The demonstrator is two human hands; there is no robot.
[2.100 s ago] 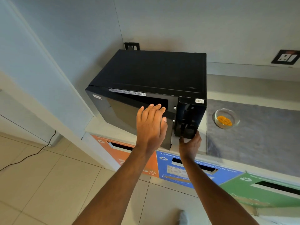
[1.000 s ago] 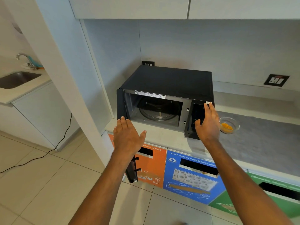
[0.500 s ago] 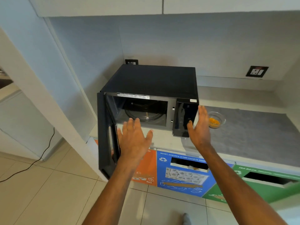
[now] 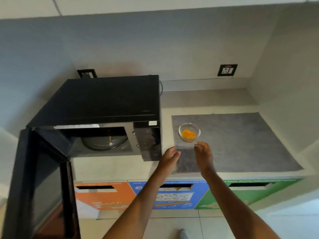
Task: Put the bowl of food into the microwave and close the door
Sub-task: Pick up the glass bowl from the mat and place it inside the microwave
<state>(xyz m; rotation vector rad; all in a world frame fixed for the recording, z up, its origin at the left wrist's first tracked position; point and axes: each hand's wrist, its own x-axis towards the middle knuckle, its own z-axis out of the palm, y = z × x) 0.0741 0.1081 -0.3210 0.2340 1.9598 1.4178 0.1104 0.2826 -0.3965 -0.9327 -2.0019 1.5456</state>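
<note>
A small clear glass bowl (image 4: 189, 132) with orange-yellow food stands on a grey mat (image 4: 241, 140), just right of the black microwave (image 4: 107, 100). The microwave door (image 4: 39, 178) hangs wide open to the left, and the glass turntable (image 4: 105, 141) shows inside the cavity. My left hand (image 4: 168, 156) and my right hand (image 4: 203, 153) hover side by side just in front of the bowl, fingers apart, empty, a short gap from the glass.
The counter (image 4: 117, 168) has orange (image 4: 103, 195), blue (image 4: 172, 195) and green (image 4: 250, 192) waste-bin fronts with slots below it. A wall socket (image 4: 227, 70) sits on the back wall. A side wall closes the counter on the right.
The door went from nearly shut to wide open. Both hands left the microwave front and moved right, coming together in front of the bowl. The camera has swung right.
</note>
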